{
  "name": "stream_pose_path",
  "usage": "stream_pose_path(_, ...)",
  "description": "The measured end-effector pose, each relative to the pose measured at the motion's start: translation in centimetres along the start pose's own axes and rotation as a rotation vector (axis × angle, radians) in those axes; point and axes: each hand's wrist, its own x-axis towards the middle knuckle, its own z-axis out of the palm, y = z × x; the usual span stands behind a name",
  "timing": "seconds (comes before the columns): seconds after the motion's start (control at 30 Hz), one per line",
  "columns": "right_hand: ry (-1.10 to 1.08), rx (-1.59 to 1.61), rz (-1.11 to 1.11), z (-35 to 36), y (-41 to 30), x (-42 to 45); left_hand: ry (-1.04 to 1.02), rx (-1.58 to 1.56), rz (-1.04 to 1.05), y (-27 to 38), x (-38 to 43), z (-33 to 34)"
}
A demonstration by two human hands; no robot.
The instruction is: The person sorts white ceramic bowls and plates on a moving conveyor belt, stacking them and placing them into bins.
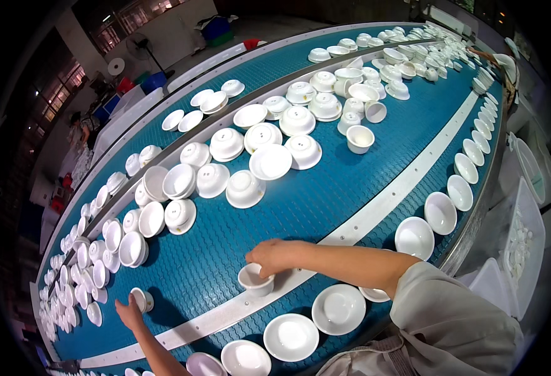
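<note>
White bowls and cups lie on a wide blue conveyor belt (275, 214). My right hand (273, 256) grips the rim of a white cup (257, 281), which stands over the edge of the white divider strip (381, 201). Further left, my left hand (129, 310) is at a smaller-looking white cup (144, 299) with a coloured mark on its side, fingers around its near edge. A row of upright white bowls (291, 337) runs along the near lane. Many upturned bowls (245, 189) crowd the middle lane beyond my hands.
A raised rail (181, 141) separates the far lane, which carries more bowls (214, 102). On the right stands a white tub (534, 254) holding small white pieces. Another person (506, 63) is at the belt's far right end; one more (85, 129) is beyond it, left.
</note>
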Motion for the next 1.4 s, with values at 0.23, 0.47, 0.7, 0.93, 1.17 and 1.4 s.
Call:
stream_pose_path(0.23,0.686,-0.104,0.06,-2.3,9.3,-13.4,-0.575,-0.622,-0.149,7.9,-7.0,1.3)
stream_pose_path(0.47,0.778,-0.322,0.415,-10.4,26.5,-20.7,-1.026,-0.689,0.294,30.9,-21.2,-5.3)
stream_pose_path(0.7,0.815,-0.348,-0.247,-9.7,20.1,-28.5,-1.178,-0.791,0.292,50.6,-31.4,-11.8)
stream_pose_path(0.93,0.489,-0.42,-0.202,-12.9,28.5,-39.7,-1.284,-1.095,0.372,72.0,-39.7,-14.9)
stream_pose_path(1.17,0.556,-0.427,-0.109,-16.2,35.0,-44.8,-0.505,-0.483,0.799,74.6,-38.7,-4.0)
stream_pose_path(1.4,0.419,-0.354,-0.098,-18.3,38.1,-43.6,-1.39,-1.569,-0.248,78.9,-49.9,-15.4)
